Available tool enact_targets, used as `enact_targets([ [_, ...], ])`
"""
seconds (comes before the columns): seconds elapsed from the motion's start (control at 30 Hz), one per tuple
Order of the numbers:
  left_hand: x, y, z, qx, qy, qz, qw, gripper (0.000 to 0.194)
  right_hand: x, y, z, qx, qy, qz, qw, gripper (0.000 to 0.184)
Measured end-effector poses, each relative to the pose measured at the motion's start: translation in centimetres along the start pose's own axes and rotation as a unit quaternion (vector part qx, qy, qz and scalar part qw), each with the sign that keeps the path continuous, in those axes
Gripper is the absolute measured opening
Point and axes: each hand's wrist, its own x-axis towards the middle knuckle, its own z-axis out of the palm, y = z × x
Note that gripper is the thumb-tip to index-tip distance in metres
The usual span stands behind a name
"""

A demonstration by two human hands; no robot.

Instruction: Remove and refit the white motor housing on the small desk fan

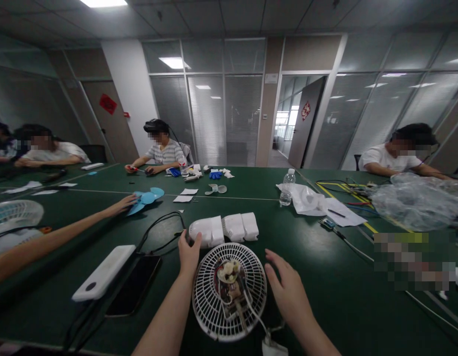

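Observation:
Directly in front of me lies a round white fan grille (204, 296) with an exposed motor and wiring (231, 284) in its middle. Just beyond it, two white plastic housing pieces (210, 231) lie end to end. My left hand (189, 252) is at the near left end of the housing, thumb and fingers apart; I cannot tell whether it touches the plastic. To the right of the grille is my right hand (286, 279), fingers stretched out and holding nothing. A white cord runs from the motor to a white plug-like piece (273, 346) at the bottom edge.
Left of me lie a white power bank (105, 272), a black phone (134, 286) and black cables. A co-worker's arm (66, 232) reaches in from the left to blue fan blades (146, 199). A water bottle (287, 188), papers and plastic wrap (418, 200) stand or lie beyond.

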Motion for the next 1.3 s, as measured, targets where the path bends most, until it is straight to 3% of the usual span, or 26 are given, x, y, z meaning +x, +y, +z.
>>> enact_targets([
  [0.1, 0.4, 0.0, -0.2, -0.008, -0.005, -0.056, 0.998, 0.074, 5.4, 1.8, 1.0, 0.081, 0.031, 0.024, 0.996, 0.044],
  [0.23, 0.7, 0.2, -0.2, -0.029, -0.067, -0.081, 0.994, 0.060, 11.5, 3.8, 4.7, 0.126, 0.028, 0.084, 0.988, 0.049],
  [0.33, 0.6, 0.7, 0.6, -0.045, -0.152, -0.054, 0.986, 0.056, 14.1, 4.4, 7.3, 0.176, 0.014, 0.125, 0.976, 0.039],
  [0.43, 0.7, 1.5, 1.7, -0.024, -0.159, 0.017, 0.987, 0.058, 15.7, 4.7, 8.6, 0.227, 0.004, 0.159, 0.961, 0.036],
  [0.63, 1.9, 5.6, 3.5, 0.038, -0.164, 0.162, 0.972, 0.072, 18.1, 6.1, 8.8, 0.296, -0.015, 0.213, 0.931, 0.035],
  [0.77, 1.7, 10.0, 5.3, 0.084, -0.215, 0.271, 0.935, 0.077, 19.5, 7.2, 8.4, 0.296, -0.025, 0.245, 0.923, 0.036],
  [0.9, 1.0, 13.4, 7.8, 0.115, -0.251, 0.351, 0.895, 0.079, 20.4, 8.3, 7.7, 0.243, -0.021, 0.256, 0.935, 0.036],
  [1.1, 0.7, 15.7, 9.8, 0.116, -0.323, 0.351, 0.871, 0.078, 20.0, 9.3, 6.2, 0.146, 0.033, 0.187, 0.971, 0.033],
  [1.3, -0.6, 14.5, 11.1, 0.119, -0.475, 0.268, 0.830, 0.080, 18.4, 8.7, 6.2, 0.152, 0.023, 0.122, 0.981, 0.035],
])
